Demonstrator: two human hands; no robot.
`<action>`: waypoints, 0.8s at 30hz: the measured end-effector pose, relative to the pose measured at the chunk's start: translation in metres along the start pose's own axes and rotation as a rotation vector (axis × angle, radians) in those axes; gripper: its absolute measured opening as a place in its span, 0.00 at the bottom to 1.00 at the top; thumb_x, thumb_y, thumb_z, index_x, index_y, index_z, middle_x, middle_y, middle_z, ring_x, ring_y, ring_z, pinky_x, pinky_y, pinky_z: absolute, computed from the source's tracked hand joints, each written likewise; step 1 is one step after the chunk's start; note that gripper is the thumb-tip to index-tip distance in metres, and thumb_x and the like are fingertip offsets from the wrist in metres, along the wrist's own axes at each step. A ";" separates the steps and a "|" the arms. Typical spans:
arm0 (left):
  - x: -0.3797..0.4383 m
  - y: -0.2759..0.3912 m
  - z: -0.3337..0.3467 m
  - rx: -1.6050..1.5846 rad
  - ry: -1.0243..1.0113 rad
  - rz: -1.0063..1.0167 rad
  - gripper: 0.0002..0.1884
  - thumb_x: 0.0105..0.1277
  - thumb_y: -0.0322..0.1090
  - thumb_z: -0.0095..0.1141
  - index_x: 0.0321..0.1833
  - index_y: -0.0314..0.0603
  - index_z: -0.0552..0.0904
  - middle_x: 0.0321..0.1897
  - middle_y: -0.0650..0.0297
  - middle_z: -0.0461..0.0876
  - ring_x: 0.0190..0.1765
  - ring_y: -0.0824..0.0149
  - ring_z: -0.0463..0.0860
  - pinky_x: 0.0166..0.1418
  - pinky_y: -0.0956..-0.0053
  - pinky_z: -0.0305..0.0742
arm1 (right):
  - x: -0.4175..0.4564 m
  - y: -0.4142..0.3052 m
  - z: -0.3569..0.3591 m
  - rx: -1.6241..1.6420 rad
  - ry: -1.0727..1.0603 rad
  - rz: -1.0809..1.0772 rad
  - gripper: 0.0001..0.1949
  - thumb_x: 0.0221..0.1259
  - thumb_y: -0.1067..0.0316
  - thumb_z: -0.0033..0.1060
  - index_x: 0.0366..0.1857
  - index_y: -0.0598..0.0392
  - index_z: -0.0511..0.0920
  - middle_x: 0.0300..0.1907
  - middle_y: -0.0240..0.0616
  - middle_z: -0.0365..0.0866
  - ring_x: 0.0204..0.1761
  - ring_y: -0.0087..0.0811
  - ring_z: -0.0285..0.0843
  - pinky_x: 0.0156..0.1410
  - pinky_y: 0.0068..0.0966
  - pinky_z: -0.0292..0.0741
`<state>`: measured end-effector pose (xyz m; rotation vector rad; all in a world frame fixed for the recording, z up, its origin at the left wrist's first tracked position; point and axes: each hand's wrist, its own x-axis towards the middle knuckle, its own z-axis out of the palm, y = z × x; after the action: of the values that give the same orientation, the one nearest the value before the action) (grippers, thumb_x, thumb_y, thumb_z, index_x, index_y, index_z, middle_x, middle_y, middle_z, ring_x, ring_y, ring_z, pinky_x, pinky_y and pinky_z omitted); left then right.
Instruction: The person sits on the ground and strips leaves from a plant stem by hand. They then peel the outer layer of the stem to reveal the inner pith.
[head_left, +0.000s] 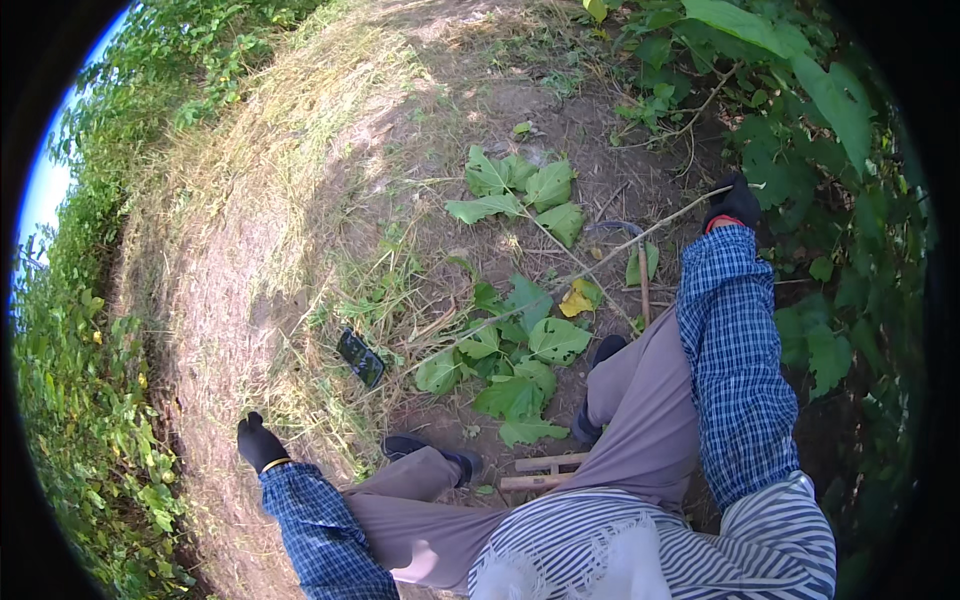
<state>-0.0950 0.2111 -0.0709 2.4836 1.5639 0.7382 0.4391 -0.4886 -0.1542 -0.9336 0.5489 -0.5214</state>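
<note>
My right hand (731, 204), in a black glove, grips the upper end of a long cut plant stem (660, 223). The stem slants down to the left, over a cluster of broad green leaves (517, 386) on the ground. A second leafy cutting (551, 189) lies beyond, its thin stalk crossing under the held stem. Beside my right knee lies a sickle with a curved blade and wooden handle (644, 285). My left hand (259, 441), also black-gloved, is out at the left over dry grass. Nothing shows in it, but its fingers are hard to make out.
A dark smartphone (361, 358) rests on the grass between my left hand and the leaves. Part of a low wooden stool (536, 482) shows between my legs. Dense leafy plants (817, 187) crowd the right side; more greenery (82, 420) lines the left edge.
</note>
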 end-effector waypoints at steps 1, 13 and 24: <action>0.000 -0.002 0.002 0.004 -0.010 0.012 0.19 0.68 0.42 0.49 0.33 0.28 0.80 0.32 0.40 0.82 0.37 0.42 0.79 0.44 0.53 0.70 | -0.001 -0.001 -0.002 -0.217 -0.035 -0.104 0.11 0.68 0.63 0.54 0.29 0.58 0.78 0.25 0.39 0.80 0.27 0.34 0.79 0.33 0.33 0.76; 0.007 -0.093 -0.011 0.225 0.065 -0.166 0.22 0.71 0.44 0.45 0.35 0.26 0.80 0.36 0.39 0.82 0.41 0.39 0.79 0.47 0.50 0.70 | 0.031 0.001 -0.018 -0.179 0.082 0.024 0.07 0.68 0.63 0.55 0.36 0.54 0.78 0.30 0.37 0.80 0.32 0.34 0.80 0.36 0.31 0.78; -0.006 -0.141 -0.028 0.386 0.078 -0.141 0.22 0.74 0.45 0.40 0.47 0.30 0.80 0.47 0.43 0.81 0.53 0.42 0.77 0.56 0.56 0.70 | 0.030 -0.017 -0.021 -0.073 0.085 0.031 0.07 0.68 0.65 0.55 0.41 0.57 0.76 0.28 0.35 0.77 0.31 0.32 0.77 0.38 0.31 0.77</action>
<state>-0.2251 0.2664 -0.0973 2.5822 2.0572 0.5631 0.4451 -0.5284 -0.1562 -0.9736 0.6617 -0.5172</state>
